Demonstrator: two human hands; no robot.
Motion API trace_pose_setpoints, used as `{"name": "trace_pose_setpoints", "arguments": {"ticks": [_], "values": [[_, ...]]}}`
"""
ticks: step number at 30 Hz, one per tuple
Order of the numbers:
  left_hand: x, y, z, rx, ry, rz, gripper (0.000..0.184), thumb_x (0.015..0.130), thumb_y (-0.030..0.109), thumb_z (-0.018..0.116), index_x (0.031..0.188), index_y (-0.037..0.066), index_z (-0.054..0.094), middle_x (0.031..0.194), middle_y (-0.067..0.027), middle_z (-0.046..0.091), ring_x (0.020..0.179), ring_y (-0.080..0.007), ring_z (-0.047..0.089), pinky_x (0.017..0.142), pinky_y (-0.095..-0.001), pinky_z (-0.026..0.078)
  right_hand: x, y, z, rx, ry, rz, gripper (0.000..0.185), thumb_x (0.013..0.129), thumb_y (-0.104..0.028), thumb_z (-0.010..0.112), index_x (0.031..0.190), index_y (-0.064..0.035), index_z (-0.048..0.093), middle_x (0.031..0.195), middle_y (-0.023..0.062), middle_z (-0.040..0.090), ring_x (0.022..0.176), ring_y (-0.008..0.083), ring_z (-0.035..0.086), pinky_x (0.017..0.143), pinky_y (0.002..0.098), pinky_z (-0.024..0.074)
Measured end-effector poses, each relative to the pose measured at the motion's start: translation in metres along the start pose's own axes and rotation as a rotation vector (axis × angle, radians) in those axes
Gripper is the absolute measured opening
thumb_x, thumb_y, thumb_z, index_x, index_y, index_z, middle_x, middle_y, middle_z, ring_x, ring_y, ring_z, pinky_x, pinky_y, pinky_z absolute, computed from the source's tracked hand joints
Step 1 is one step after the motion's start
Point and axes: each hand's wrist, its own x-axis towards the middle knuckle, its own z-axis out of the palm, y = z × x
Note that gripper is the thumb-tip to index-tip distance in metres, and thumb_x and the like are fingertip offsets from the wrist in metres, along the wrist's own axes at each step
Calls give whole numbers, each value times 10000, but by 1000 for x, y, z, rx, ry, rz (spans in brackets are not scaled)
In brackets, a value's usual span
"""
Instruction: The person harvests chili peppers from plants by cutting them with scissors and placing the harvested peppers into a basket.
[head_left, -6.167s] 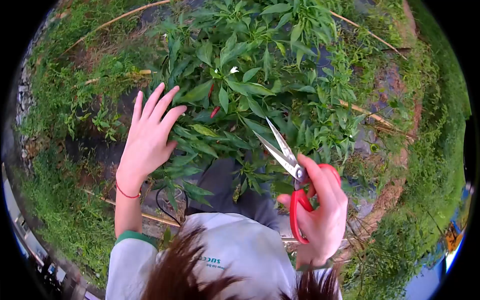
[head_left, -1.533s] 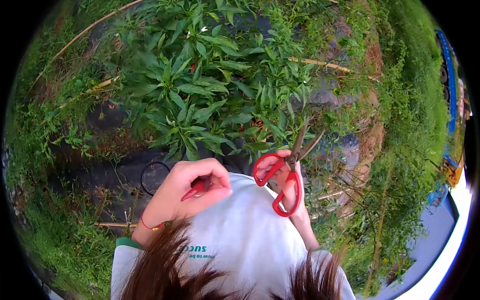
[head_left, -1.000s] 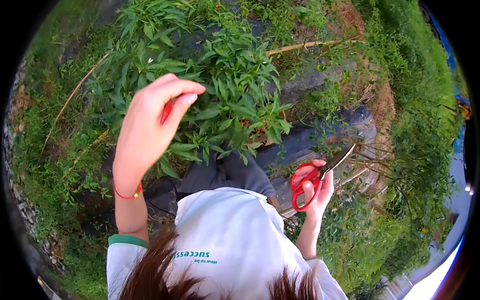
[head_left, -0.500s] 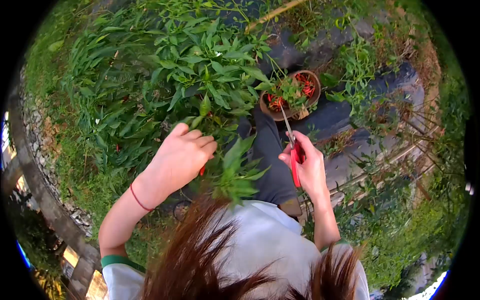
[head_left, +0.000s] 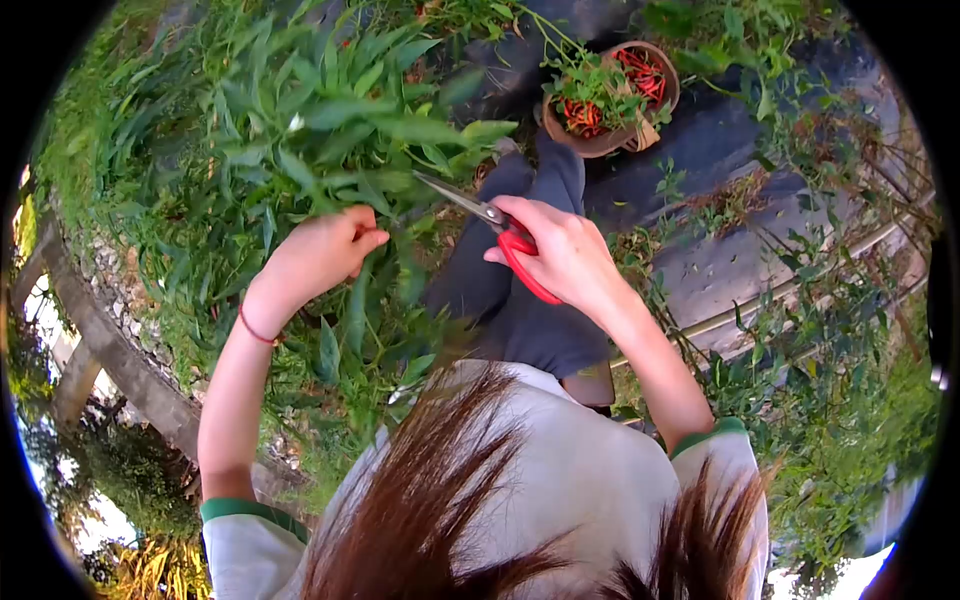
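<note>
Among the leaves of the pepper plant (head_left: pixel 340 120), my left hand (head_left: pixel 325 252) is closed with its fingers curled inward; what it holds, if anything, is hidden. My right hand (head_left: pixel 565 250) is wrapped round the red handles of the scissors (head_left: pixel 520 262). Their blades look closed and point up and left, toward the foliage just right of my left hand. A round basket (head_left: pixel 670 82) stands beyond my feet, with red peppers (head_left: pixel 640 78) and some green leaves in it.
Black ground sheeting (head_left: pixel 690 230) lies to the right of my legs, with weeds growing round it. A bamboo pole (head_left: pixel 710 322) crosses at the right. At the far left runs a concrete edge (head_left: pixel 135 375) beside stones.
My view has swung, so the basket appears higher and farther right. My right hand has brought the scissors left, nearer my left hand. The red pepper seen earlier at my left hand no longer shows.
</note>
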Motion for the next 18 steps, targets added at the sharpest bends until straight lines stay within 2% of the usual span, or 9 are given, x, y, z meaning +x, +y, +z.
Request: {"name": "trace_pose_setpoints", "arguments": {"ticks": [1,3,4,5,7,9,11,14,18], "values": [[7,-5,13,30,-14,-65,250,793,248,539,692,19,525,577,-109,559,573,-261,569,547,-362,431,-1,3,5,-13,-35,-44,404,669,-212,683,1008,-61,524,824,105,589,709,290,576,602,341,460],[13,-18,47,186,52,-66,283,774,273,560,683,7,530,599,-125,571,597,-274,576,565,-371,439,-2,9,13,-32,-29,-94,353,694,-245,644,962,-51,522,798,122,581,703,305,575,582,369,465],[16,-12,54,95,-74,-179,297,763,291,538,695,2,545,667,-163,584,668,-316,579,611,-404,444,-1,12,17,-68,-31,-124,357,692,-256,643,960,-50,528,792,126,583,703,304,577,584,370,468],[19,-17,67,91,-82,-189,297,763,291,538,695,2,545,667,-163,584,668,-316,579,611,-404,444,-1,15,22,-102,-37,-155,362,690,-267,642,959,-49,534,786,130,586,704,303,580,586,370,471],[26,-33,97,-14,94,-106,285,754,286,489,726,12,559,725,-197,585,729,-354,571,655,-429,443,1,19,29,-154,-64,-173,366,686,-287,641,949,-51,545,790,126,598,722,295,587,594,373,477],[24,-21,107,31,101,-214,276,736,283,459,736,28,566,753,-206,587,776,-365,564,688,-439,441,5,17,34,-186,-118,-166,370,688,-300,639,948,-53,550,782,130,599,725,294,586,595,377,478],[24,-15,121,-36,486,-280,257,741,284,471,758,42,556,721,-186,596,725,-359,577,654,-438,454,8,12,39,-212,-113,-169,373,688,-321,636,938,-53,568,752,140,605,710,302,589,598,384,477],[28,-9,133,18,702,-125,231,752,275,503,836,59,504,625,-140,594,593,-331,587,555,-442,458,12,-1,45,-173,-146,-136,370,693,-345,630,903,-46,576,702,154,600,693,315,589,599,392,474],[31,-9,112,-140,875,-83,284,754,314,549,846,46,519,638,-164,586,661,-340,584,588,-417,454,22,-12,57,-261,-92,-89,381,709,-381,609,834,-23,577,681,178,591,689,334,586,599,401,470]]}}
